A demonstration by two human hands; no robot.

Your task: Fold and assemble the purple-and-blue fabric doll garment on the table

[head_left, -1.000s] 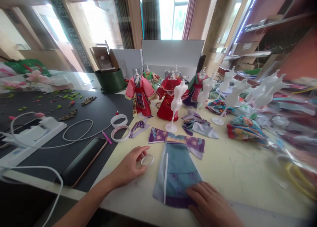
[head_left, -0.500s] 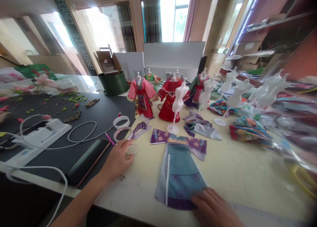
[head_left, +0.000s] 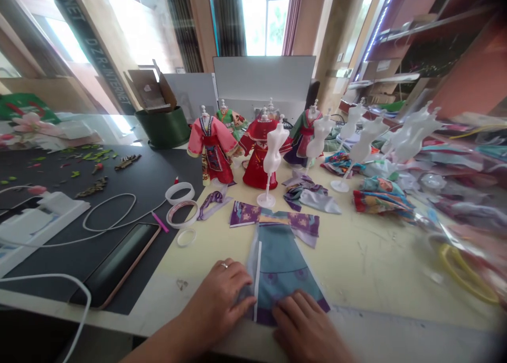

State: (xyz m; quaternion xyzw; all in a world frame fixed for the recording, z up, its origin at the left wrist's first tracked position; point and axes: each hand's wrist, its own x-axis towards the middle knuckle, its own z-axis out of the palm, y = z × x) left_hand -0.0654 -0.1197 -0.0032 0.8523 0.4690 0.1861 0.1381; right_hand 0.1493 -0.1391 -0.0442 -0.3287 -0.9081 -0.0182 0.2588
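A small teal and purple doll dress lies flat on the cream table in front of me. My left hand curls over the dress's lower left edge, pinching the cloth. The fingers of my right hand lie flat on the purple hem beside it. A small clear tape ring lies on the table to the left, apart from both hands.
Two bigger tape rolls, a phone and white cables sit on the black mat at left. Dressed doll mannequins, a bare white one and piles of doll clothes fill the back and right.
My left hand set the small tape ring down at left and came back to the dress's lower left edge. The right hand stayed on the hem. The view shifted slightly.
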